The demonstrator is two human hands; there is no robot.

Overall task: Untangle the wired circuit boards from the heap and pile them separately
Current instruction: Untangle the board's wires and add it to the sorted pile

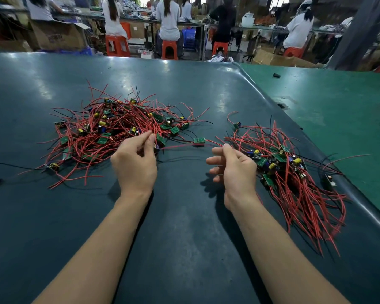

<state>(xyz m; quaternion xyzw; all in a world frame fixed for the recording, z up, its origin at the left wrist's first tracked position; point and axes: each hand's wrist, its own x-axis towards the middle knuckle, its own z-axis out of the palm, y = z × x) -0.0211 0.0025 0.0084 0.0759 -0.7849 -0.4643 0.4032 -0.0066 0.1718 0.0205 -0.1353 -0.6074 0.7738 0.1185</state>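
- Two bare forearms reach forward from the near edge over a dark teal table mat (184,249).
- The left hand (136,163) is at the near edge of the tangled heap (119,128). Its thumb and fingers are curled together and pinch red wires of the heap, just beside a small green circuit board (160,138).
- The right hand (235,165) is raised just above the mat, palm turned toward the left hand. Its thumb and forefinger pinch the end of a red wire (215,142); the other fingers are loosely curled and hold nothing.
- That wire runs left to a single green circuit board with a red underside (199,141), which sits between the two hands and between the two piles, with more red wire leading on toward the left hand.
- The heap, left of centre, is a loose mound of red and black wires mixed with green boards bearing yellow and blue components.
- The sorted pile (294,178) lies to the right of the right hand, its boards bunched at the far end and its red wires trailing toward the near edge, roughly side by side.
- One more wired board (237,125) lies alone just beyond the sorted pile.
- To the right, a brighter green table surface (338,102) adjoins the raised edge of the mat.
- Far beyond, people sit on orange stools (117,46) at workbenches, with cardboard boxes (57,36) on the floor.
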